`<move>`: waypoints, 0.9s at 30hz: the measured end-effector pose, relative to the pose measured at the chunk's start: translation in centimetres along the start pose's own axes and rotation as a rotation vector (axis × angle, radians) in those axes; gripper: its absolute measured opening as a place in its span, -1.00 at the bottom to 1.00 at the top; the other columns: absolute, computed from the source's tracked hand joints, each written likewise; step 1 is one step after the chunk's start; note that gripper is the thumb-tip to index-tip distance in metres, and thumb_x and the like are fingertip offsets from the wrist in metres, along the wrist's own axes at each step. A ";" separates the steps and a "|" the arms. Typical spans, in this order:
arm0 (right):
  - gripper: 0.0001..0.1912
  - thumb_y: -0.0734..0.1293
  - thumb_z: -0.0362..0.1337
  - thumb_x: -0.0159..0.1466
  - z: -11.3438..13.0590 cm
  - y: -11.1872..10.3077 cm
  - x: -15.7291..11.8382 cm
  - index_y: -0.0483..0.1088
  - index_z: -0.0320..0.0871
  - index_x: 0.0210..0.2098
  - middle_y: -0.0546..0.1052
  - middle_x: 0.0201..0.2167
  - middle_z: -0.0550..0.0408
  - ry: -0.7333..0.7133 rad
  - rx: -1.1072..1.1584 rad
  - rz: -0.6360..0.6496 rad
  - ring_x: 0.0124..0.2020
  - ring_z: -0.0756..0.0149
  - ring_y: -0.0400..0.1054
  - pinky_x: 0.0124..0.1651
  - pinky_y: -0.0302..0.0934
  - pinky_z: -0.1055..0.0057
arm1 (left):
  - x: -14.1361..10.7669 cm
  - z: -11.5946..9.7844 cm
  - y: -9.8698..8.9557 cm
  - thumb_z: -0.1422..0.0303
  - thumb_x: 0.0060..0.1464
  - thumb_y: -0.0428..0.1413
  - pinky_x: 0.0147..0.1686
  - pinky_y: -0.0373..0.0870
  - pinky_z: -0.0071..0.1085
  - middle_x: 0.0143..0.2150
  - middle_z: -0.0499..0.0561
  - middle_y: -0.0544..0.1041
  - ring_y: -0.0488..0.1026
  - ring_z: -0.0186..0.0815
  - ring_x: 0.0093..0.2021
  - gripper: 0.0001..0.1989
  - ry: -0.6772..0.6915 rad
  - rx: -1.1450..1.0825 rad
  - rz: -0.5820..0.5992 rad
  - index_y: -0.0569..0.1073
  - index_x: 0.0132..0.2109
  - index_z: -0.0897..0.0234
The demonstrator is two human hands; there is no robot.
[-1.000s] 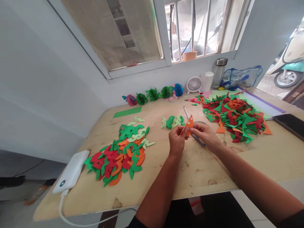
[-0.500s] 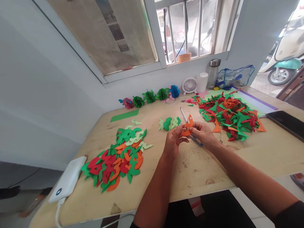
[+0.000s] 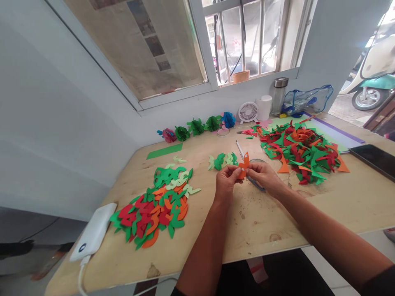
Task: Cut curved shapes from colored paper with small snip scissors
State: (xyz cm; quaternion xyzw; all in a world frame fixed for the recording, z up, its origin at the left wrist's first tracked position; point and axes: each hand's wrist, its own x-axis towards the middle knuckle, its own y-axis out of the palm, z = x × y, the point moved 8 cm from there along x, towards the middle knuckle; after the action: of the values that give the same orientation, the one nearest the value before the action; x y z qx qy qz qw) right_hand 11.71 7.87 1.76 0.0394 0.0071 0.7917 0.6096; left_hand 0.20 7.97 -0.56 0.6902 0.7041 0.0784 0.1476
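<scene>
Between my two hands is a small orange paper cutout [image 3: 243, 163] with pale spots on it. My left hand [image 3: 227, 179] pinches its lower left part, and my right hand [image 3: 261, 176] grips its right side with thumb and fingers. Under my right hand lie scissors [image 3: 256, 185] with blue-grey handles, partly hidden. A white pen [image 3: 240, 149] rests just beyond the cutout. Close to my left hand sit small green paper shapes [image 3: 219, 161], some dark and some pale.
On the left is a heap of cut paper shapes [image 3: 154, 205], beside a white power bank [image 3: 94, 232]. Paper scraps [image 3: 302, 150] are piled on the right near a black phone [image 3: 375, 161]. Along the wall stand paper figures [image 3: 196, 126], a small fan [image 3: 248, 112] and a glass bottle [image 3: 279, 96].
The orange cutout has turned in my fingers and shows less of its lower part. My hands have shifted slightly, and the whole view has moved a little.
</scene>
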 end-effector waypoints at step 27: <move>-0.80 0.36 -0.16 0.06 0.2 -0.2 0.0 0.45 -0.19 -0.47 0.45 -0.53 0.14 -0.009 -0.024 0.001 -0.46 0.39 0.25 -0.40 0.11 0.47 | 0.0 0.5 0.4 0.25 -0.31 0.31 -0.60 0.22 -0.53 -0.61 -0.10 0.41 0.27 -0.53 -0.66 -0.69 -0.049 -0.132 0.042 0.41 -0.47 0.35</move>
State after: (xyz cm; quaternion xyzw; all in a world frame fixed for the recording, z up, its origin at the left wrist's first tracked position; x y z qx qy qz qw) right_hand 11.94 7.96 1.92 0.0357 -0.0050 0.7919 0.6095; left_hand 0.76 7.93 -0.90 0.6951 0.6790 0.1110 0.2084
